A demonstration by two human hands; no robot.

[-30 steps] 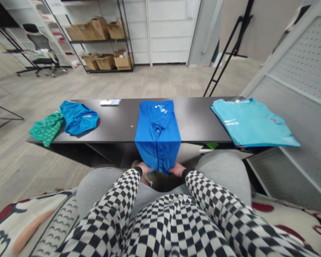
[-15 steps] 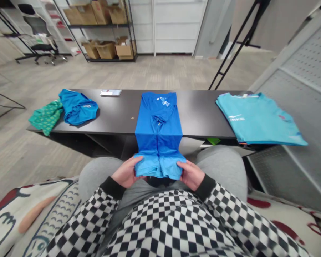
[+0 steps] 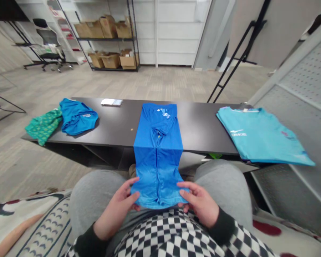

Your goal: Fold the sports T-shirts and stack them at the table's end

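Note:
A blue T-shirt (image 3: 158,160) lies lengthwise, its upper part flat on the black table (image 3: 117,125) with the sides folded inward. Past the table's front edge its lower part hangs toward my lap, the hem a lighter blue. My left hand (image 3: 120,201) grips the hem's left corner, thumb on top and some fingertips underneath. On the opposite corner, my right hand (image 3: 199,201) pinches the cloth in much the same way. Part of the fingers of both hands is hidden by the fabric.
At the table's left end lie a crumpled blue garment (image 3: 79,117) and a green patterned cloth (image 3: 45,125). A small flat packet (image 3: 111,102) rests near the back edge. A folded turquoise shirt (image 3: 264,135) overhangs the right front edge. My knees flank the hanging cloth.
The shirt's hem has come lower and closer to my body, with more of the hanging part spread out. Both hands moved toward me with it, and the camera view tilted up slightly.

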